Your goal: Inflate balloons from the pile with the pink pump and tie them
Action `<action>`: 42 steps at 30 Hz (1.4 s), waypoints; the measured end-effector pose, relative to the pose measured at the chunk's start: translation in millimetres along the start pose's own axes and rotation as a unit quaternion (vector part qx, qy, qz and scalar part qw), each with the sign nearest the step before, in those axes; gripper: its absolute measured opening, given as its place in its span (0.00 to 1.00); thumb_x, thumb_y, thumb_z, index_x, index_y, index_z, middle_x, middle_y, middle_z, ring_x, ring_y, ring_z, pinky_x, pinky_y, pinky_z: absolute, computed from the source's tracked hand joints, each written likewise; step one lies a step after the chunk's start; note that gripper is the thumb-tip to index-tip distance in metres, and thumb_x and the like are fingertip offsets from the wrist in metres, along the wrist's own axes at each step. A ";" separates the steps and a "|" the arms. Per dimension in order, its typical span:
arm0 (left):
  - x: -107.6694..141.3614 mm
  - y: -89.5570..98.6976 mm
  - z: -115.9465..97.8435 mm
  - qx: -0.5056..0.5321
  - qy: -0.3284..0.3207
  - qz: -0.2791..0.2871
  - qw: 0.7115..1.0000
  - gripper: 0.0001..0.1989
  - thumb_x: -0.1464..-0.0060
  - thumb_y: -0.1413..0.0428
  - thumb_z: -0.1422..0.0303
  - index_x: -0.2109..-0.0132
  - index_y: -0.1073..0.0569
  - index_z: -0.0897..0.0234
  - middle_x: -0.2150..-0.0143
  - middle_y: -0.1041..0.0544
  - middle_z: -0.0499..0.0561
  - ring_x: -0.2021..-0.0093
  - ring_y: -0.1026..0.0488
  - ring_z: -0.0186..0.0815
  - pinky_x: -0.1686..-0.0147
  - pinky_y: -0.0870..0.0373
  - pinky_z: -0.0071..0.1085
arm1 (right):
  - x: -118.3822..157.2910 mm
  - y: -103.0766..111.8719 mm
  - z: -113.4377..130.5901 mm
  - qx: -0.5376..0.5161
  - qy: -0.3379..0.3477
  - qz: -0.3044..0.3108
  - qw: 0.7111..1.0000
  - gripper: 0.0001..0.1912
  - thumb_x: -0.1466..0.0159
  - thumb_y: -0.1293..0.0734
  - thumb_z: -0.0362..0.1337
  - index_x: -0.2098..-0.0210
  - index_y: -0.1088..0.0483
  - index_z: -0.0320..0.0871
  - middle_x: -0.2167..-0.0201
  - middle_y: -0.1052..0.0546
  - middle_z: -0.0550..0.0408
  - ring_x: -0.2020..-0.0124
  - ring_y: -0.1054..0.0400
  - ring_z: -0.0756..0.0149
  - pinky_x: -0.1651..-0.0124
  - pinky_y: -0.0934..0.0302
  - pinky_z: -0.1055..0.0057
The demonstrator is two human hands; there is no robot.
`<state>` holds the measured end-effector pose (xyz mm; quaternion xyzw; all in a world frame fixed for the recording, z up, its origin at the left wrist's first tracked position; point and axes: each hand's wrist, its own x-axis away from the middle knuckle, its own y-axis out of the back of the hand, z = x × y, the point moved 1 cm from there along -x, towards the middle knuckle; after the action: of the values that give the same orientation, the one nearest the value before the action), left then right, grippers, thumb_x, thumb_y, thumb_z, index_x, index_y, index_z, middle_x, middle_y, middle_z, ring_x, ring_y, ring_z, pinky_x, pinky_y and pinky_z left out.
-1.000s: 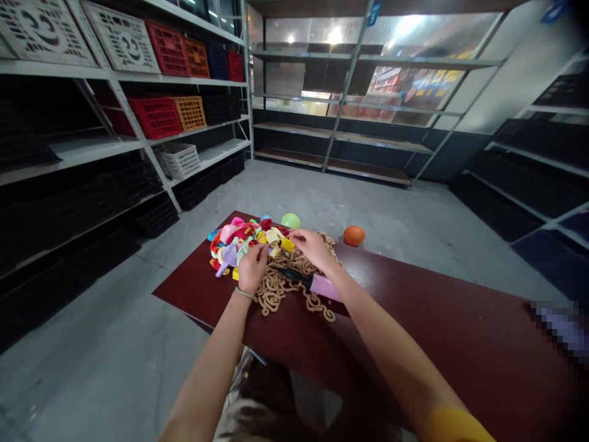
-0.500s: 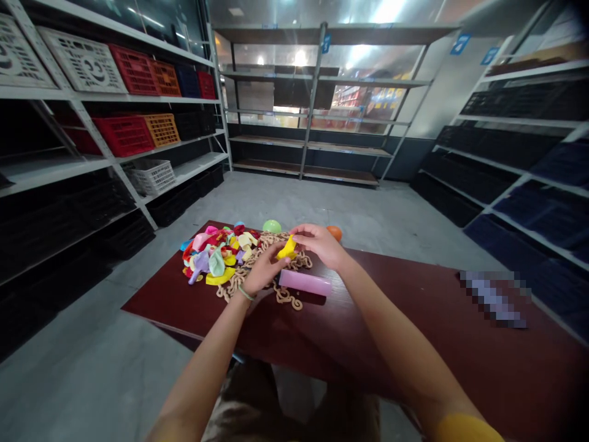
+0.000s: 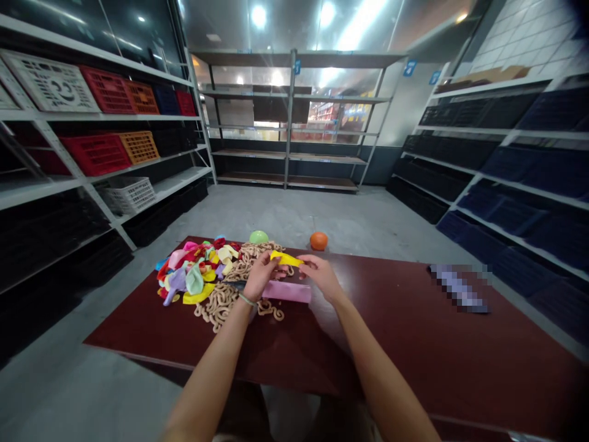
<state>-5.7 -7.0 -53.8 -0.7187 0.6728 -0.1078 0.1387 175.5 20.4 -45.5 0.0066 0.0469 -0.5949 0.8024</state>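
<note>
A yellow balloon (image 3: pixel 286 258) is stretched sideways between my two hands above the table. My left hand (image 3: pixel 260 275) pinches its wide left end, and my right hand (image 3: pixel 321 276) grips the narrow right end. Just below them lies a pink cylinder (image 3: pixel 288 291) with a dark part at its left, partly hidden by my left hand. Tan curled cord-like pieces (image 3: pixel 221 305) spread around and behind my left hand. Further left is a heap of limp balloons in many colours (image 3: pixel 194 278).
On the dark red table (image 3: pixel 386 331), a green round object (image 3: pixel 259 237) and an orange one (image 3: pixel 318 240) sit near the far edge. A blurred purple item (image 3: pixel 458 287) lies at the right. Shelves with crates (image 3: pixel 96 153) stand around.
My hands have moved apart, and the yellow balloon, bunched up before, is now drawn out between them. The view has shifted, so the table scene appears further left.
</note>
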 end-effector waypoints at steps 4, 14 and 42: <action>-1.7 -2.7 11.1 0.013 -0.008 -0.046 0.999 0.21 0.54 0.34 0.55 0.61 0.32 0.64 0.67 0.21 0.51 0.68 0.20 0.40 0.71 0.24 0.32 | 3.8 -3.1 -15.6 -0.008 0.001 -0.017 1.000 0.14 0.46 0.29 0.48 0.68 0.31 0.45 0.77 0.27 0.60 0.78 0.34 0.69 0.73 0.35 0.69; 4.8 9.8 16.9 -0.064 -0.078 -0.101 0.990 0.18 0.54 0.33 0.61 0.61 0.31 0.63 0.65 0.25 0.47 0.70 0.25 0.31 0.70 0.26 0.28 | 11.5 7.5 -12.4 0.042 0.019 -0.063 0.997 0.13 0.43 0.32 0.46 0.65 0.30 0.44 0.79 0.31 0.62 0.79 0.38 0.72 0.75 0.42 0.72; 9.6 25.5 -4.3 0.192 -0.003 -0.113 0.975 0.14 0.45 0.38 0.67 0.52 0.25 0.66 0.59 0.19 0.55 0.55 0.21 0.38 0.53 0.24 0.35 | 8.9 -31.1 17.0 0.488 0.262 0.120 0.824 0.11 0.32 0.37 0.39 0.52 0.28 0.47 0.56 0.25 0.51 0.53 0.33 0.59 0.48 0.37 0.61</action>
<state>-30.3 -18.2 -58.9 -0.7501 0.5538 -0.2480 0.2631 149.5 1.7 -27.9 0.5583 -0.0418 -0.4155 0.7169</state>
